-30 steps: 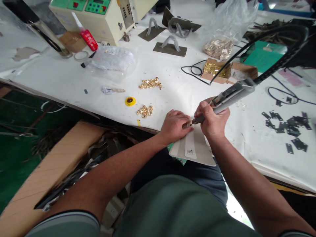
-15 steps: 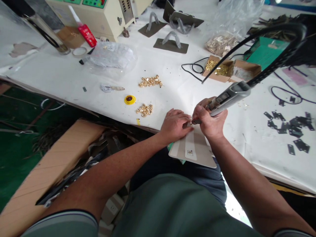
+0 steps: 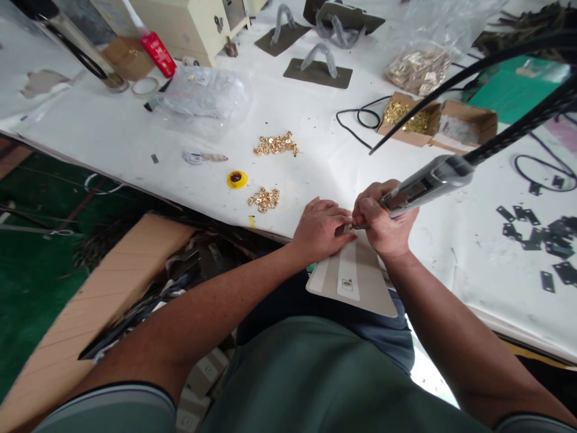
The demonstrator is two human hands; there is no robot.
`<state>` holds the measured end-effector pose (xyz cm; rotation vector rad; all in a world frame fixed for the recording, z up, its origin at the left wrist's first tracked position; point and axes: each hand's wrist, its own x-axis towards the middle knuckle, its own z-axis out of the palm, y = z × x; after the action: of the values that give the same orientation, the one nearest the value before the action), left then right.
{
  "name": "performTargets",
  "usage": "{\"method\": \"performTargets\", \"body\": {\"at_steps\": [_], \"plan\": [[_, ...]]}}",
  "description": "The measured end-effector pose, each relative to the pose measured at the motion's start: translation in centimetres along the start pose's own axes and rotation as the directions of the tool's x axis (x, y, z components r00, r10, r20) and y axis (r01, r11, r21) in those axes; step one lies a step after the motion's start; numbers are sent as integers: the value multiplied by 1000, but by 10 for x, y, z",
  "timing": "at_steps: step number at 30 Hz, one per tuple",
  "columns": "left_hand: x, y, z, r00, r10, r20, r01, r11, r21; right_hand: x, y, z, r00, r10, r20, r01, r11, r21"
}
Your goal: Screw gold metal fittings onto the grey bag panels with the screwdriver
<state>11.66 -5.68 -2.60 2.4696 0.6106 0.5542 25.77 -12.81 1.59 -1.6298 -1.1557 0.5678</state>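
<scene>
My right hand [image 3: 386,218] is wrapped round a grey electric screwdriver [image 3: 428,180], which slants down to the left with its cable rising at the upper right. Its tip meets a small fitting near the far end of a flat beige panel [image 3: 369,279]. On that same end lies my left hand [image 3: 322,228], fingers bent and gripping the panel beside the tip. The panel sticks out over the table's front edge towards my body. A pale strip on it carries a small square metal piece [image 3: 347,284] at the near end. My fingers partly hide the fitting under the tip.
Two piles of gold-coloured hardware [image 3: 276,144] and a yellow cap of dark stuff [image 3: 237,179] lie to the left. Small cartons [image 3: 408,120] stand behind the screwdriver. Black metal plates [image 3: 559,237] are scattered at right. Panels with wrapped handles [image 3: 318,73] lie at the back.
The view has shifted slightly, so the table things sit differently in the picture. The screwdriver leans slightly lower to the right. Both hands keep their hold on panel and screwdriver.
</scene>
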Motion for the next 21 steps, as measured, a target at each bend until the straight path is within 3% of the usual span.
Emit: {"method": "performTargets", "body": {"at_steps": [3,4,9,14,17,19,21], "plan": [[-1,5,-5,1000,13,-14,-13,1000,1,-4,-8,-1,985,-13,-171,32,993,110],[-2,7,-7,1000,19,-13,-19,1000,-4,-7,-11,0,984,-19,-179,42,991,126],[-5,5,-6,997,-33,-76,32,999,-15,-5,-17,11,993,-41,-108,58,986,159],[-5,4,-3,993,1,-121,-6,999,-46,2,-35,10,997,-40,-65,55,967,250],[-8,8,-6,995,-15,-100,8,997,-72,5,-46,-4,989,-31,-143,49,991,124],[-8,10,-8,996,-31,-89,24,997,-79,9,-44,-17,983,-39,-180,24,996,-82],[-9,13,-10,996,-33,-83,25,996,-88,13,-31,-29,987,-29,-157,-25,944,-329]]}}
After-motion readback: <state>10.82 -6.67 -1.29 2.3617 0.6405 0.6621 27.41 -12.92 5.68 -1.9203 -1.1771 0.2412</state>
